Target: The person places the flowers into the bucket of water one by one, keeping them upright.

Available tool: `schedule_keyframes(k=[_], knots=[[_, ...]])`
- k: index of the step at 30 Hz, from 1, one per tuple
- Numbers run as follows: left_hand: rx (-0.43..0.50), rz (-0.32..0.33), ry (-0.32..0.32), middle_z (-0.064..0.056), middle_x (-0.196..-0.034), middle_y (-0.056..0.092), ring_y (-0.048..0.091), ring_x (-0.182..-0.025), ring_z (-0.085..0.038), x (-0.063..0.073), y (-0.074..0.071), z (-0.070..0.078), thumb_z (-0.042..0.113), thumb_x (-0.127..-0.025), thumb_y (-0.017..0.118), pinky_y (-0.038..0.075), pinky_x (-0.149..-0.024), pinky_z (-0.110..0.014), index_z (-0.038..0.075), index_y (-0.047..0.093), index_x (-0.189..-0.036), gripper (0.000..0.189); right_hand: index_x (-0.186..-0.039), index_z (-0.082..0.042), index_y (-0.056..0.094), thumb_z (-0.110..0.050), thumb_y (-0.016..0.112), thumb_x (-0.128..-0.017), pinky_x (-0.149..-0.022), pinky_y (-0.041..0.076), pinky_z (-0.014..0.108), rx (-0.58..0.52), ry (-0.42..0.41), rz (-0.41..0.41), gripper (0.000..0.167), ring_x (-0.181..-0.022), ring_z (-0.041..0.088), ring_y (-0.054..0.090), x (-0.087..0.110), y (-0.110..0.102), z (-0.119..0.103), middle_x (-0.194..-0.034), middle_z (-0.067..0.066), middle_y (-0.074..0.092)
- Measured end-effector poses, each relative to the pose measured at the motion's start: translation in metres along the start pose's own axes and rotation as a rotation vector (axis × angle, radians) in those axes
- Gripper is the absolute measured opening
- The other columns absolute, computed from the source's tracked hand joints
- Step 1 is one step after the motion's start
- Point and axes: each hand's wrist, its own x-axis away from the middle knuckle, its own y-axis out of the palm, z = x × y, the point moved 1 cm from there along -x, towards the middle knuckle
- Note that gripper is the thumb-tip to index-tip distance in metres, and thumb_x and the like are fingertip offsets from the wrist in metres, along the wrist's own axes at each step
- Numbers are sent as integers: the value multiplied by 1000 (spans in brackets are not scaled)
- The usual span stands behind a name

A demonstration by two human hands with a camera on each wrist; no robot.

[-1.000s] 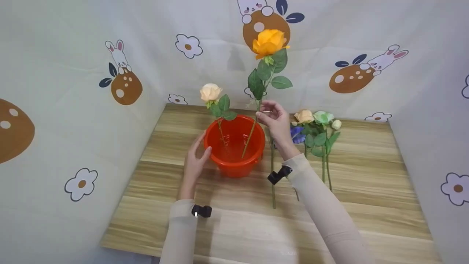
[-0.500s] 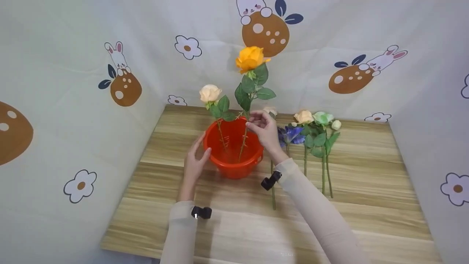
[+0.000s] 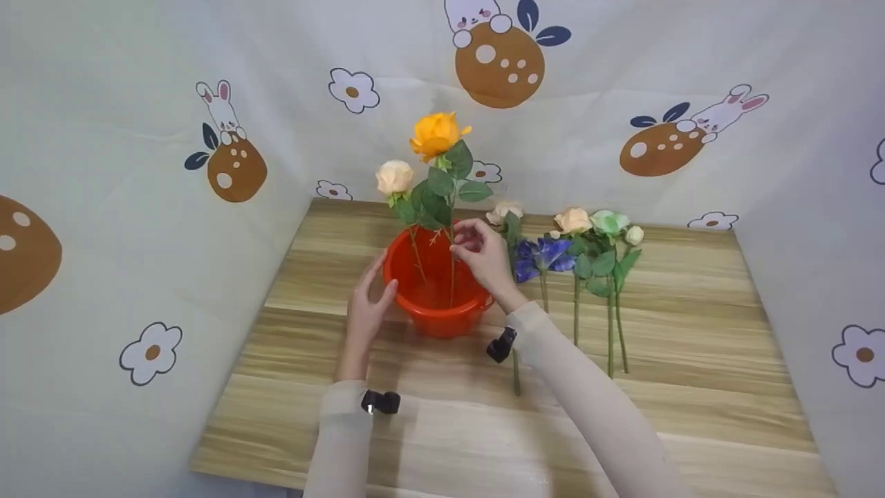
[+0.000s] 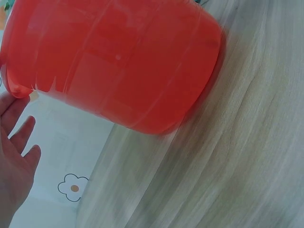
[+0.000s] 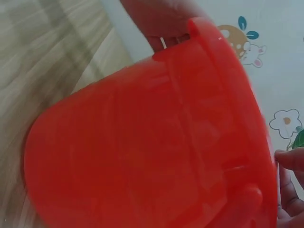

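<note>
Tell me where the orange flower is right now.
In the head view, the orange flower is at upper centre, just right of the cream flower; its stem, pinched in the fingers of the right hand, reaches down into the red bucket.

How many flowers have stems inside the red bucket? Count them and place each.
2 in the red bucket: the cream rose on the left and the orange rose on the right, held by the right hand. None appears hidden.
</note>
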Motion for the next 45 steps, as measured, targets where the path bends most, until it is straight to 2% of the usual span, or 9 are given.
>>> schedule_keyframes(k=[5,10,17,22,29,33,36,42,45], knots=[[15,2,19,-13,-151,50,40,-145,-36,0,-1,0,17,-95,66,26,-125,-48,11,52,-146,52,-109,-4,67,2,71,-86,-75,59,26,195,-25,-57,24,-82,18,68,-1,5,0,-94,12,70],[3,-2,0,-9,-152,50,40,-146,-33,0,0,2,21,-96,66,26,-125,-46,14,52,-146,52,-110,-8,66,0,70,-87,-79,60,32,344,-12,-95,25,-85,20,70,-2,7,1,-93,8,69],[-24,-7,-42,-5,-154,48,39,-147,-27,1,-1,4,24,-96,65,25,-126,-45,17,51,-147,53,-109,-8,64,0,70,-86,-81,61,33,477,-4,-135,25,-87,21,70,-4,12,3,-93,8,68],[-26,-8,-30,-6,-154,49,39,-147,-31,0,1,4,23,-96,66,25,-126,-46,16,52,-146,53,-106,-5,61,2,68,-86,-81,59,35,538,24,-198,22,-89,23,67,-6,15,6,-93,10,67],[-8,-2,-4,-6,-154,49,39,-147,-29,0,0,4,22,-96,66,25,-126,-46,15,52,-146,53,-102,-7,58,-2,62,-90,-74,55,35,683,95,-213,14,-85,25,66,-8,20,6,-94,10,69],[13,0,24,-10,-152,50,39,-146,-33,0,0,2,19,-96,66,24,-126,-47,12,53,-145,52,-102,-8,55,-5,60,-93,-66,50,32,727,160,-220,11,-79,26,64,-9,23,7,-92,9,67],[9,3,20,-10,-152,50,40,-146,-32,1,0,2,18,-95,66,25,-126,-45,11,53,-145,52,-103,-8,53,-6,60,-95,-63,47,31,739,187,-231,11,-77,26,63,-11,24,8,-90,9,65],[4,7,3,-8,-153,50,40,-146,-29,1,-1,1,18,-96,66,26,-125,-46,13,52,-146,52,-106,-5,50,-4,55,-96,-64,47,33,743,208,-243,11,-78,31,64,-14,27,10,-84,10,60],[-2,2,-6,-8,-153,49,39,-147,-29,2,-1,1,19,-96,65,25,-126,-47,13,52,-146,52,-111,-5,50,-3,55,-96,-66,49,34,737,230,-243,15,-80,31,65,-15,27,11,-87,11,63]])
